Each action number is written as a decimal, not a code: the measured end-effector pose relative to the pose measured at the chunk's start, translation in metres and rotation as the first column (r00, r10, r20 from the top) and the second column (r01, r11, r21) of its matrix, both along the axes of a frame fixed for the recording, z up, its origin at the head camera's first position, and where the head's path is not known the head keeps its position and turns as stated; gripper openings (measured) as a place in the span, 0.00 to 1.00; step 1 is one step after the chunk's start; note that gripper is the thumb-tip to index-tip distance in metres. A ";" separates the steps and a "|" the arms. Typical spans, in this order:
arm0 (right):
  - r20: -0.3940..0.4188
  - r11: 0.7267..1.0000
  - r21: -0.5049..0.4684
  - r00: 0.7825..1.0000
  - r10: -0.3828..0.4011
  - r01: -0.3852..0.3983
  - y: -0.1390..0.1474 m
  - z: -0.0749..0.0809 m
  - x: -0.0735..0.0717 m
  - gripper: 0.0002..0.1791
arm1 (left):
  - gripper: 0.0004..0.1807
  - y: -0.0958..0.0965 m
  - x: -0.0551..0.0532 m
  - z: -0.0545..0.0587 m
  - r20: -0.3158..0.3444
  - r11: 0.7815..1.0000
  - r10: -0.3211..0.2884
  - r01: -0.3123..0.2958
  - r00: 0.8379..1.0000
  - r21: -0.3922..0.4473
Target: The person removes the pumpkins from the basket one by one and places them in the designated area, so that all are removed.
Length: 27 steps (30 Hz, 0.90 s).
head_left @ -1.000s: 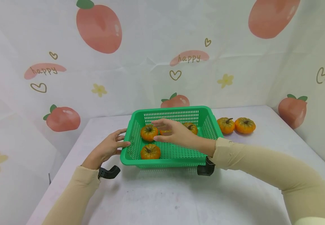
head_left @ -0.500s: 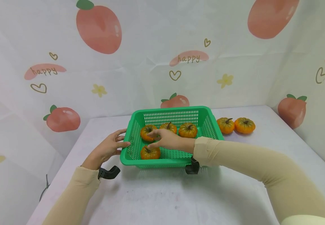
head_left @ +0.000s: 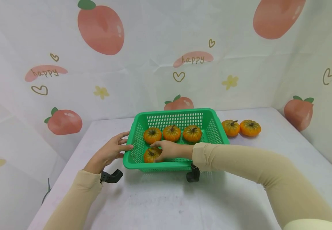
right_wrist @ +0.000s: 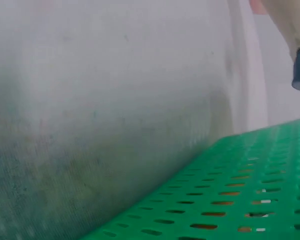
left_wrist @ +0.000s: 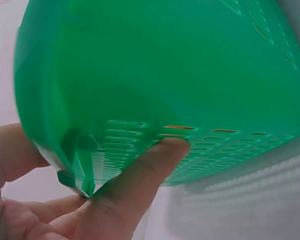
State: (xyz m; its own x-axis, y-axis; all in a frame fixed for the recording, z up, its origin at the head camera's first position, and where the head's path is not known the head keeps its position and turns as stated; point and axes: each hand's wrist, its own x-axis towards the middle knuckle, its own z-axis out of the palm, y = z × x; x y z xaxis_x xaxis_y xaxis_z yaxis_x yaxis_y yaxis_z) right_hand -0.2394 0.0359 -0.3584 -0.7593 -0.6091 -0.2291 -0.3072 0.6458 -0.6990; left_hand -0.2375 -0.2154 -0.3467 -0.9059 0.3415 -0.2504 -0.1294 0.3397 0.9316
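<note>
A green plastic basket [head_left: 166, 165] stands on the table with several small orange pumpkins in it. My left hand [head_left: 111, 149] grips the basket's left end, thumb at the rim; in the left wrist view one finger [left_wrist: 140, 180] lies along the slotted outer wall. Inside the basket, my right hand [head_left: 170, 150] holds the front-left pumpkin [head_left: 150, 156], fingers behind it and thumb in front. Along the back of the basket sit three more: a left pumpkin [head_left: 152, 136], a middle pumpkin [head_left: 171, 133] and a right pumpkin [head_left: 192, 134]. The right wrist view shows only the basket's slotted wall [right_wrist: 225, 195], not the hand.
Two more pumpkins lie on the white table [head_left: 166, 198] right of the basket: a nearer pumpkin [head_left: 230, 128] close to its wall and an outer pumpkin [head_left: 250, 128]. A fruit-print cloth [head_left: 142, 80] hangs behind the table.
My right hand has moved left and down from over the back row to the front-left pumpkin and now holds it. The left hand and basket have stayed put.
</note>
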 end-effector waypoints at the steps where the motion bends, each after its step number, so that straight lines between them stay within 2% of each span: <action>1: -0.007 1.000 0.011 1.000 0.004 -0.004 -0.001 -0.001 0.001 0.35 | 0.43 0.000 0.000 0.000 0.001 1.000 0.000 0.000 1.000 0.001; 12: -0.088 0.995 0.067 0.993 0.075 -0.069 -0.010 -0.005 0.003 0.30 | 0.42 0.000 0.000 0.000 0.004 1.000 -0.003 0.003 1.000 -0.004; 18: -0.098 0.996 0.064 0.993 0.061 -0.055 -0.010 -0.006 0.005 0.28 | 0.43 -0.001 0.000 0.000 0.003 1.000 -0.002 0.002 1.000 0.001; 27: -0.157 0.999 0.052 0.987 0.025 -0.017 -0.009 0.000 0.009 0.28 | 0.42 -0.001 0.000 0.000 0.002 1.000 -0.006 0.006 1.000 0.009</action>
